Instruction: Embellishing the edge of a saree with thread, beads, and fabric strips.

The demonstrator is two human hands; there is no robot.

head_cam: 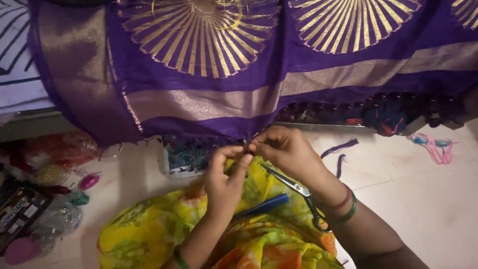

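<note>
Yellow, green and orange floral garment (149, 234): draped over the person's lap at the bottom of the view, nearest the camera.

Blue comb-like bar (264, 205): lies on the garment between the two forearms.

Scissors (298, 192): steel blades, dark handle loops; they run under the right hand and wrist, blades pointing up-left, loops hanging below the wrist by the red and green bangles (348, 206).

Left hand (226, 177): raised above the lap, fingers curled, thumb and fingertips pinched together at the fringe of the cloth. What is pinched is too small to make out.

Right hand (286, 149): fingers closed in a pinch, tips touching those of the left hand at the same spot on the fringe.

Purple cloth (209, 99): large, with gold sunburst circles and a broad dull-gold border band; hangs down from a raised surface across the top of the view, its lower edge meeting both hands.

Purple thread scraps (341, 149): on the pale tiled floor (423, 199), just right of the right hand.

Pink and blue item (435, 147): on the floor, far right, well apart from the hands.

Plastic bags and small packets (45, 164): piled on the floor at left.
</note>
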